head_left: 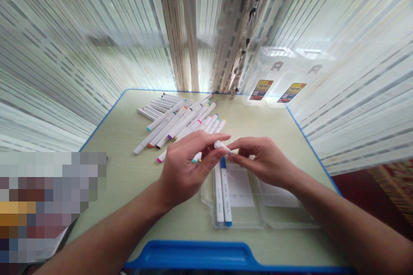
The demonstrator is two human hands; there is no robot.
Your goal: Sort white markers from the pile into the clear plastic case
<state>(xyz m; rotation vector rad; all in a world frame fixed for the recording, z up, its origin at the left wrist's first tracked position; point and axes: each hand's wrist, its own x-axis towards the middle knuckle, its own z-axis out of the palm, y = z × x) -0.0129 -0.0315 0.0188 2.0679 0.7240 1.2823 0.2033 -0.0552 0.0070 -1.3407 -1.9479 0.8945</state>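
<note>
Between my two hands, above the table, is a white marker (222, 146) seen nearly end-on. My left hand (190, 159) pinches it between thumb and fingers. The fingertips of my right hand (261, 159) close on its other end. Below them lies an open clear plastic case (238, 219). Two markers lie side by side along its left wall, one white (219, 197) and one with blue ends (226, 200). Behind my left hand, a loose pile of white markers (180, 122) with coloured ends spreads over the table, partly hidden by that hand.
Two clear cases with labels (261, 90) stand upright at the far right of the table. The light wood-look table (106, 180) has a blue edge and a blue tray (196, 253) in front. String curtains (129, 30) hang around it. A blurred-out patch covers the lower left.
</note>
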